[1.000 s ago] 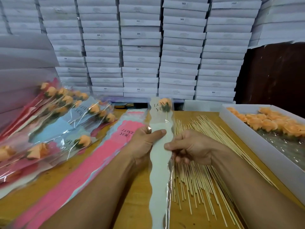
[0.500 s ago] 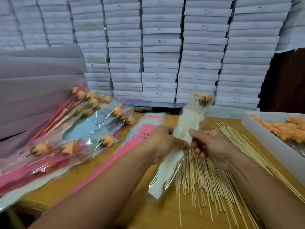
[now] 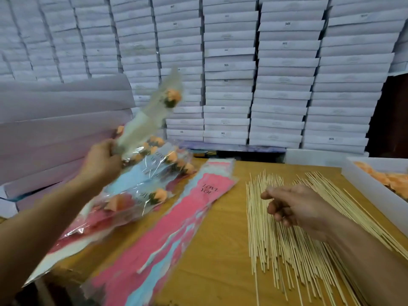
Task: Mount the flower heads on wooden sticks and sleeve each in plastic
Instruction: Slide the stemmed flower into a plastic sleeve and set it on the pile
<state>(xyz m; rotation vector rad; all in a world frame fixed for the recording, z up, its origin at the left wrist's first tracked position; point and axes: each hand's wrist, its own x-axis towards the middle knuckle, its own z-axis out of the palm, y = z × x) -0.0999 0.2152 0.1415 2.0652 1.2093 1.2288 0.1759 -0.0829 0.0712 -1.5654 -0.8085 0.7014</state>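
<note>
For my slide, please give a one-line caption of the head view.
Left hand lifts a sleeved flower toward the finished pile; right hand hovers over wooden sticks.

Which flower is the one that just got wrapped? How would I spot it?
Start at the wooden table and look left to the heap of wrapped flowers. Above that heap, the left hand grips one sleeved flower by its lower end. It is the only one up in the air, tilted, in a whitish sleeve, its orange head at the top.

Head camera looks forward and down, close over the table [image 3: 220, 250]
</note>
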